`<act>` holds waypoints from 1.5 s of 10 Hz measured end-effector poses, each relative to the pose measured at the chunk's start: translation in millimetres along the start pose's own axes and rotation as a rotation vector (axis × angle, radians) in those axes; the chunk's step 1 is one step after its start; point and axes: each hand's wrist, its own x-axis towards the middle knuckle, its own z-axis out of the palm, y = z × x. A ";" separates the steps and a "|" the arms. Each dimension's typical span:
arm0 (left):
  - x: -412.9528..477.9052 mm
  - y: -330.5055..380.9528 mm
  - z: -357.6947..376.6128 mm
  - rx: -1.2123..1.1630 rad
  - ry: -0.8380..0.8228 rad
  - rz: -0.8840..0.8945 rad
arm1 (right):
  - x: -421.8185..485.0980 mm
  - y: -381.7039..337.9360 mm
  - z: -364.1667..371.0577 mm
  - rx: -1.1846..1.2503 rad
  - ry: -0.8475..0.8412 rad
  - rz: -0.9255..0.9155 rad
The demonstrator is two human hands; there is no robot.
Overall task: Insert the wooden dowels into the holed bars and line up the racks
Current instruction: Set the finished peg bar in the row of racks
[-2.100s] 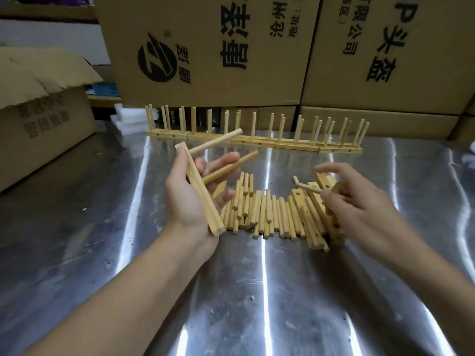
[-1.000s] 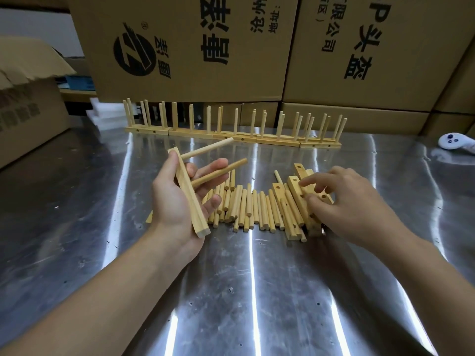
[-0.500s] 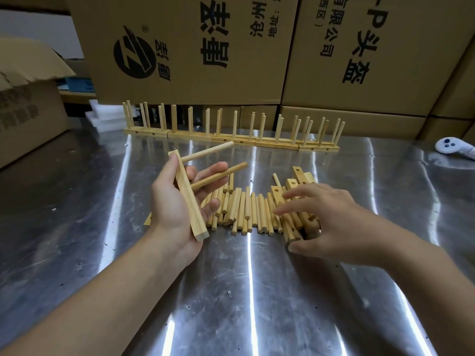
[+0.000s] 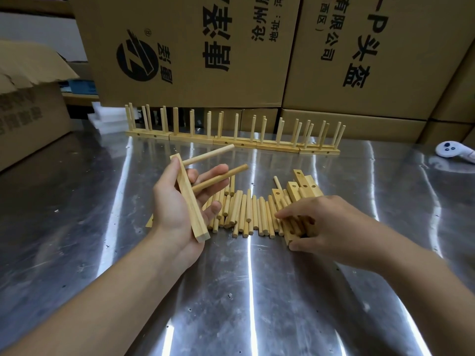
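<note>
Pale wooden holed bar (image 4: 191, 201) with two round wooden dowels (image 4: 209, 155) stuck in it sits in my left hand (image 4: 177, 214). Thumb and curled fingers are clamped around it. My right hand (image 4: 331, 224) is bent over the pile of loose light wooden dowels (image 4: 246, 214) under its fingertips, and I can't tell if one's pinched. I'd say mid-fill: next I need to lift one dowel and line it up with an open hole. Finished wooden racks (image 4: 231, 140) stand well beyond both hands.
</note>
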 end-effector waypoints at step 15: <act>-8.9 -6.9 6.4 -0.177 -0.273 -0.255 | -9.4 -66.1 6.2 0.968 0.061 -0.235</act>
